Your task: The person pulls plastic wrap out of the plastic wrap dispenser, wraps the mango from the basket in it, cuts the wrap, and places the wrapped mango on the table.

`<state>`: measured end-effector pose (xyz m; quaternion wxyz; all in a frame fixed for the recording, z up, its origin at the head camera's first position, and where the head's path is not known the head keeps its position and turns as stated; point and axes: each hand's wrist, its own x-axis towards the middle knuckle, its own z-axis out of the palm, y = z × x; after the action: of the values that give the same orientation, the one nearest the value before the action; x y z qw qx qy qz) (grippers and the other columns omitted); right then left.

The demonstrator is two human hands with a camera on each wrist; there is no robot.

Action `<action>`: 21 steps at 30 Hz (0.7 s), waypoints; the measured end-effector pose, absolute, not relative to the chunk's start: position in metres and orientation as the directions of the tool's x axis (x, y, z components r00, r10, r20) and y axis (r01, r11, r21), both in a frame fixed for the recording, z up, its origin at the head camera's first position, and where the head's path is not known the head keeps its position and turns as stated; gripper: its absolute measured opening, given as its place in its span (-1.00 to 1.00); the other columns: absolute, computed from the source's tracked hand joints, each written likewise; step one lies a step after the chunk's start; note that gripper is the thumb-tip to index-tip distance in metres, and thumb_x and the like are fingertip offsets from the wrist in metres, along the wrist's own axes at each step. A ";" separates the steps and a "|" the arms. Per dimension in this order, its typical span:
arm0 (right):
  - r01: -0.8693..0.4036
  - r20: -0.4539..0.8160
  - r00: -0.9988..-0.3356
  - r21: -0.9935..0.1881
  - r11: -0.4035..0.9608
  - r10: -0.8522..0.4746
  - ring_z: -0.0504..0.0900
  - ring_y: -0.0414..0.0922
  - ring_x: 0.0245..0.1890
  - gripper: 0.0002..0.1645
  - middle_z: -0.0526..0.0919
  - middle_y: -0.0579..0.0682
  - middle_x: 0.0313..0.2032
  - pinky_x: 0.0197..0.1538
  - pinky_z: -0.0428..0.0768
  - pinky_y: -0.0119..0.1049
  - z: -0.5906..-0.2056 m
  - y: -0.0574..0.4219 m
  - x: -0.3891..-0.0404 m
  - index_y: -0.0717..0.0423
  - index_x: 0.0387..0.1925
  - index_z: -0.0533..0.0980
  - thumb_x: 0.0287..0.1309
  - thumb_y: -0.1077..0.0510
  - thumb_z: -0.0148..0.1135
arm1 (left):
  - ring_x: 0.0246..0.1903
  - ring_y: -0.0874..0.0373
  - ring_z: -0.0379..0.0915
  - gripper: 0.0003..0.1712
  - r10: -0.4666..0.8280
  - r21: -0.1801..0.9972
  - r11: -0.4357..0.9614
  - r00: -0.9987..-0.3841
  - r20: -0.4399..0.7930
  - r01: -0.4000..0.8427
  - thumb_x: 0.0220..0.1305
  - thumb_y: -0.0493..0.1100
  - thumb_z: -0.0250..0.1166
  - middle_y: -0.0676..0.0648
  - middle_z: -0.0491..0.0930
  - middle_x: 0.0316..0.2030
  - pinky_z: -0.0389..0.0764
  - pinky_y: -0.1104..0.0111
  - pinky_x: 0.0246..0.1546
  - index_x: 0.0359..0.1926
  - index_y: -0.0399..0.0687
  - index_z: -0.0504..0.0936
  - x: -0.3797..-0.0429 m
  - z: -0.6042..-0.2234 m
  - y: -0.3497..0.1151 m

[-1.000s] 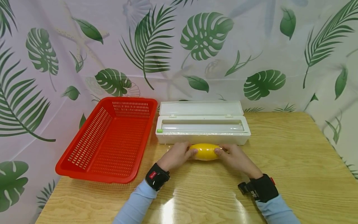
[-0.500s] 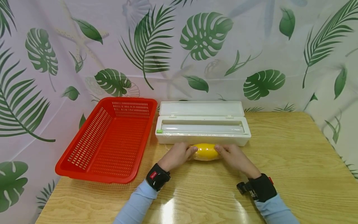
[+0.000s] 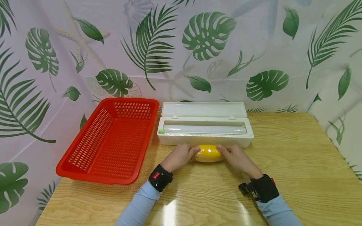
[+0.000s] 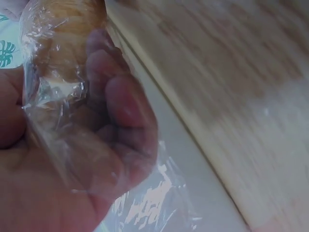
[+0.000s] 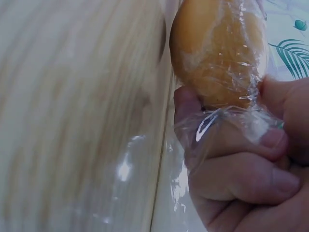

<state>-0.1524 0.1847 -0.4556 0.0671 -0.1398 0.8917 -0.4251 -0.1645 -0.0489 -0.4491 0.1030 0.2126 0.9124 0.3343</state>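
Note:
A smooth yellow oval fruit [image 3: 208, 153], covered in clear cling film [image 5: 241, 58], lies sideways between both hands, just in front of the white film dispenser. My left hand [image 3: 181, 154] grips its left end, the thumb on top. Loose film [image 4: 77, 159] drapes over that palm and the curled fingers in the left wrist view. At the other end my right hand [image 3: 238, 158] holds the fruit with the thumb on top; its fingers curl under gathered film [image 5: 222, 121] in the right wrist view. Most fingertips are hidden from the head view.
The white cling film dispenser [image 3: 205, 139] stands behind the fruit with its lid [image 3: 203, 109] raised and a film roll [image 3: 205, 129] inside. A green slider [image 3: 161, 131] sits at its left front corner. To the left is a red perforated basket [image 3: 142, 150] on the wooden table [image 3: 297, 150].
Both thumbs have shifted slightly forward over the fruit, which has turned a little in place. The film along the dispenser's front edge shows less than before. Basket and dispenser stay put.

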 end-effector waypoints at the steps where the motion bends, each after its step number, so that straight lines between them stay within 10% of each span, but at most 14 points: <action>1: -0.191 -0.002 -0.953 -0.774 0.604 -0.304 0.18 -0.18 -0.67 -0.44 0.22 -0.09 -0.70 -0.52 0.24 -0.28 -0.456 0.185 -0.152 0.23 -0.52 0.51 0.35 -0.09 -0.14 | -0.73 0.24 0.15 -0.46 0.462 0.653 0.684 -0.886 -0.045 0.324 0.39 0.14 -0.12 0.07 0.27 -0.73 0.17 0.42 -0.70 -0.61 -0.04 0.46 -0.165 -0.449 -0.049; 21: -0.127 -0.048 -0.965 -0.774 0.620 -0.258 0.14 -0.22 -0.77 -0.32 0.18 -0.14 -0.78 -0.65 0.16 -0.34 -0.460 0.185 -0.155 0.19 -0.66 0.44 0.35 -0.20 -0.23 | -0.70 0.17 0.13 -0.49 0.458 0.552 0.729 -0.888 0.045 0.404 0.44 0.09 -0.22 0.07 0.07 -0.72 0.34 0.31 -0.54 -0.64 0.03 0.28 -0.163 -0.454 -0.045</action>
<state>-0.1555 0.1849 -0.4600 0.0775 -0.1072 0.8968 -0.4223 -0.1631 -0.0447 -0.4537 0.0470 0.2319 0.9287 0.2855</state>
